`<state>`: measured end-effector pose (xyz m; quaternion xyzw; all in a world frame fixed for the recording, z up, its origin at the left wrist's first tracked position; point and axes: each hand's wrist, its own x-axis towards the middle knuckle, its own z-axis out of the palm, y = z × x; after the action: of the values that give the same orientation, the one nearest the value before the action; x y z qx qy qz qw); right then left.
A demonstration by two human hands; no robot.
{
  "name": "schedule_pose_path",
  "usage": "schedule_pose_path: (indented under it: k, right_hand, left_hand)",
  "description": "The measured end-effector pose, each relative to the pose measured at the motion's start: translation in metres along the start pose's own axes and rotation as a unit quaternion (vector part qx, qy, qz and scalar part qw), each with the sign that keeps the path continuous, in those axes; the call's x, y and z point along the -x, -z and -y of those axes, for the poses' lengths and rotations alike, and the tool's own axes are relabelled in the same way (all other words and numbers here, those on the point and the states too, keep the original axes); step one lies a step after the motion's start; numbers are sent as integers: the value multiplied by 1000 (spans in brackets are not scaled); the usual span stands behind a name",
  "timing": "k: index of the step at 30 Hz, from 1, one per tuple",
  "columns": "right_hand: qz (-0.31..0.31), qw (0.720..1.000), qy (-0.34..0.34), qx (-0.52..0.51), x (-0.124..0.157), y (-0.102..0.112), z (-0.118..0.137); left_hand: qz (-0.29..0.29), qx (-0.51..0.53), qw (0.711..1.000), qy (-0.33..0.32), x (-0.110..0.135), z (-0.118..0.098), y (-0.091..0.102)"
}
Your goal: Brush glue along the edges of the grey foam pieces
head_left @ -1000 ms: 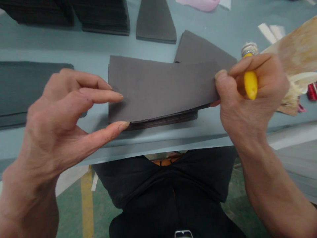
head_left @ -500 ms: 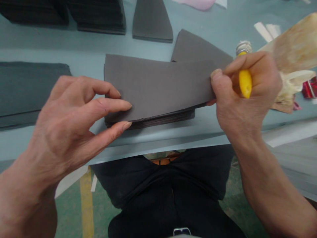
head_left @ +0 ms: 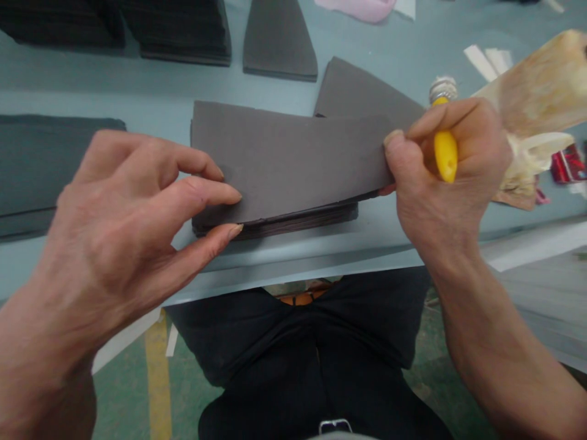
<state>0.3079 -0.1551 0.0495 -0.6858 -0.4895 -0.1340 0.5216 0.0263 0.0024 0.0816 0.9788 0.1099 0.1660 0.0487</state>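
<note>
In front of me lies a stack of dark grey flat pieces [head_left: 293, 222], its top piece [head_left: 288, 153] slightly curved and raised at the right end. My left hand [head_left: 132, 208] grips that top piece at its near left edge, fingertips on the surface and thumb along the edge. My right hand [head_left: 452, 171] pinches the right end between thumb and fingers. The same hand also holds a yellow-handled brush [head_left: 444, 150], whose whitish head points away from me. Fingers under the right end are mostly hidden.
Another grey piece [head_left: 367, 88] lies partly under the right end. Behind are a tapered grey stack [head_left: 279, 46] and tall dark stacks [head_left: 178, 30]. Dark pieces [head_left: 27, 165] lie at left. A stained, glue-crusted container [head_left: 545, 91] is at right. The table's edge [head_left: 293, 275] runs before my lap.
Hardly anything differs. The whole view has shifted slightly, and my left hand sits a little further left at the wrist. Both hands keep their places on the grey piece.
</note>
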Motion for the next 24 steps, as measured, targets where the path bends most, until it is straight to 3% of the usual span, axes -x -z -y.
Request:
schedule_pose_path:
  k: [7,14,24]
  right_hand:
    - [-7,1000,-5,-5,1,-1,1]
    - [5,1000,11,11,-1,1,-4]
    - [18,999,-23,40,0,4,0]
  left_hand:
    - [19,17,999,-38,-5,3,2]
    - [17,41,998,-36,-7,1,0]
    - [15,60,998,-16,-5,2,0]
